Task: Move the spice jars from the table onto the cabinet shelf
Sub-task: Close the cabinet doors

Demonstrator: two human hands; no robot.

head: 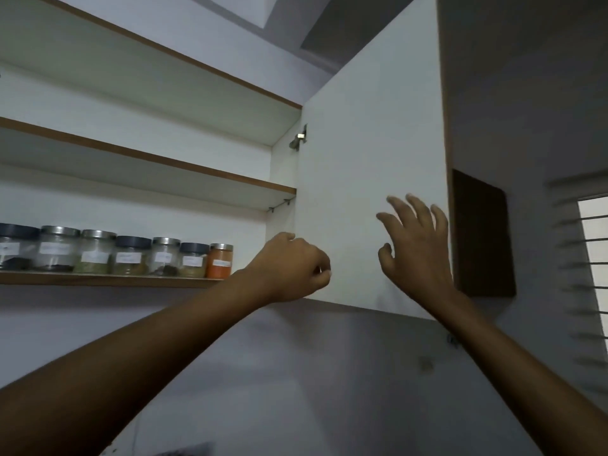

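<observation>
Fingers [418, 210] of the right hand [419, 258] fan apart, slightly bent, before the inner face of the open cabinet door [368, 133], a broad, smooth, flat white panel with a brown edge; whether they touch it I cannot tell. White shelves [148, 174] are thin boards with wood-brown front edging. Both bare arms reach upward. The left hand [289, 268] is curled into a loose fist at the door's lower hinge-side corner, with nothing seen inside it. Seven squat round spice jars [131, 258], clear with white labels and dark or metal lids, stand in a row on the lowest shelf [98, 279], left of the fist. The orange jar [219, 262] at the row's end stands near the left wrist, apart from the fingers. A small metal hinge [300, 137] sits high on the door.
</observation>
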